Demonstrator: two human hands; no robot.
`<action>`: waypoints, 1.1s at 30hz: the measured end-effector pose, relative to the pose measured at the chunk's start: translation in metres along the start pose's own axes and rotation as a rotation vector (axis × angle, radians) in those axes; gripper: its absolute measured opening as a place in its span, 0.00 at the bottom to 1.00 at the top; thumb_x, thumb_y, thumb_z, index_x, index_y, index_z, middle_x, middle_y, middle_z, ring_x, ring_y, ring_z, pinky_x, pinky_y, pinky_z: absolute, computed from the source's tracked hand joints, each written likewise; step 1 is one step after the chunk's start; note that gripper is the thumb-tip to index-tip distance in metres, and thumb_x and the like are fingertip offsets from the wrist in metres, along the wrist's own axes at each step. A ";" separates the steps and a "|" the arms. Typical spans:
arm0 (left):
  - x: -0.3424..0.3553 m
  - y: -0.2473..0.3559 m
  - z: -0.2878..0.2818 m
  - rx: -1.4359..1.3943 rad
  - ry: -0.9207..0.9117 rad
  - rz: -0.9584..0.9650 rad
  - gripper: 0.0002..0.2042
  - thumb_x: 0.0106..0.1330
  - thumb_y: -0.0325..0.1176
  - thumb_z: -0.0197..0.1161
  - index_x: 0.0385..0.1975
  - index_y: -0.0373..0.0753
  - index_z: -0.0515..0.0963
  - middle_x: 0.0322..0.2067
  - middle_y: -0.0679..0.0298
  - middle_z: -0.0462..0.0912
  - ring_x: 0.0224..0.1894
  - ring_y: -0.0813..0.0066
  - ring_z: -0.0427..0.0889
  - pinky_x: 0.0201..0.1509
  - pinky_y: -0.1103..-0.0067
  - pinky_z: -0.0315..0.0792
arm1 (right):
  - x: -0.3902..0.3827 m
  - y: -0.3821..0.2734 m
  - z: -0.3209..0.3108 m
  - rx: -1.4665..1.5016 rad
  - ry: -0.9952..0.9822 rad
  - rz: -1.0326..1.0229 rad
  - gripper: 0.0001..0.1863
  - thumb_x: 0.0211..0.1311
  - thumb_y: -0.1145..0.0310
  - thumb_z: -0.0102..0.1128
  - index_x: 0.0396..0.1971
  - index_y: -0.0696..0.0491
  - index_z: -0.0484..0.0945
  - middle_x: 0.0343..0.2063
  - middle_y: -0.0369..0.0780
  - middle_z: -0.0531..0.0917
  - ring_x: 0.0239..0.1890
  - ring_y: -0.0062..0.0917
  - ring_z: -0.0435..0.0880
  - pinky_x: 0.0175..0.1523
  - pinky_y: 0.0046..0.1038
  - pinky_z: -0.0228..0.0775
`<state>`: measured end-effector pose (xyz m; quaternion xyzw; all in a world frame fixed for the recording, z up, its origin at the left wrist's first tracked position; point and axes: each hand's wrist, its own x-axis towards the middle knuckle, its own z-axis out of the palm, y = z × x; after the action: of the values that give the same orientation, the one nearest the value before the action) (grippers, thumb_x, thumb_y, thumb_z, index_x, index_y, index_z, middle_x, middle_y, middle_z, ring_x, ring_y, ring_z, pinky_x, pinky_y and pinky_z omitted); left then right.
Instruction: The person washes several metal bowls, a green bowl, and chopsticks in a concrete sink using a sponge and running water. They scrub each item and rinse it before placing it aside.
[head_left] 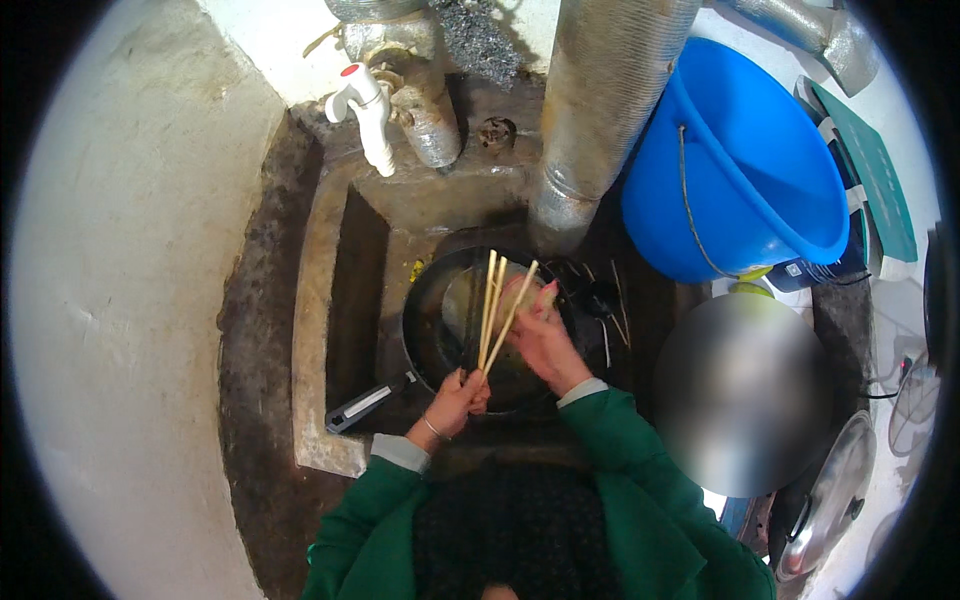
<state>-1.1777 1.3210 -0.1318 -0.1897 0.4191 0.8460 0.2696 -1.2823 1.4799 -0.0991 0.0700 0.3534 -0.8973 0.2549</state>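
My left hand (455, 405) is closed around the lower ends of a few light wooden chopsticks (490, 305). They fan upward over a dark frying pan (410, 330) in the stone sink (312, 330). My right hand (548, 350) is beside them, its fingers curled near the rightmost stick. A pinkish, pale thing (518, 290) shows at those fingers, too unclear to name. The pan's dark grey handle (372, 402) points toward the lower left. Inside the pan is a pale round area, partly hidden by the hands and sticks.
A white tap (372, 120) with a red-dotted top juts out above the sink. Right of it stands a thick metal pipe (610, 100). A blue bucket (650, 200) is at the upper right. A metal lid (835, 490) leans at the lower right.
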 end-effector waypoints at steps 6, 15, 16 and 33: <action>0.002 0.021 -0.005 -0.023 0.042 0.192 0.10 0.68 0.38 0.47 0.28 0.40 0.63 0.17 0.70 0.63 0.15 0.84 0.57 0.19 0.85 0.53 | -0.009 -0.013 -0.007 0.098 -0.300 0.044 0.38 0.55 0.49 0.55 0.64 0.39 0.49 0.61 0.33 0.55 0.61 0.29 0.57 0.59 0.47 0.53; 0.008 0.009 0.012 0.197 0.032 0.156 0.08 0.68 0.37 0.48 0.33 0.39 0.64 0.20 0.67 0.68 0.17 0.83 0.62 0.18 0.85 0.56 | 0.001 0.025 0.019 -0.002 -0.066 0.075 0.23 0.61 0.73 0.52 0.56 0.51 0.60 0.39 0.38 0.72 0.42 0.28 0.76 0.47 0.30 0.71; 0.007 0.010 0.011 0.212 0.007 0.137 0.08 0.68 0.37 0.47 0.33 0.39 0.64 0.20 0.68 0.68 0.16 0.83 0.62 0.18 0.85 0.56 | 0.000 0.022 0.023 -0.017 -0.050 0.077 0.21 0.59 0.76 0.53 0.53 0.52 0.63 0.38 0.38 0.73 0.41 0.28 0.77 0.46 0.30 0.72; -0.006 0.001 0.009 0.342 -0.180 -0.002 0.14 0.68 0.39 0.47 0.23 0.37 0.66 0.15 0.69 0.64 0.15 0.84 0.57 0.18 0.85 0.54 | 0.016 -0.006 0.026 0.018 0.047 0.024 0.09 0.54 0.76 0.58 0.35 0.54 0.70 0.29 0.40 0.77 0.30 0.28 0.80 0.36 0.30 0.75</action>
<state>-1.1743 1.3262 -0.1226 -0.0653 0.5307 0.7757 0.3352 -1.2982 1.4597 -0.0808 0.0977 0.3503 -0.8955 0.2567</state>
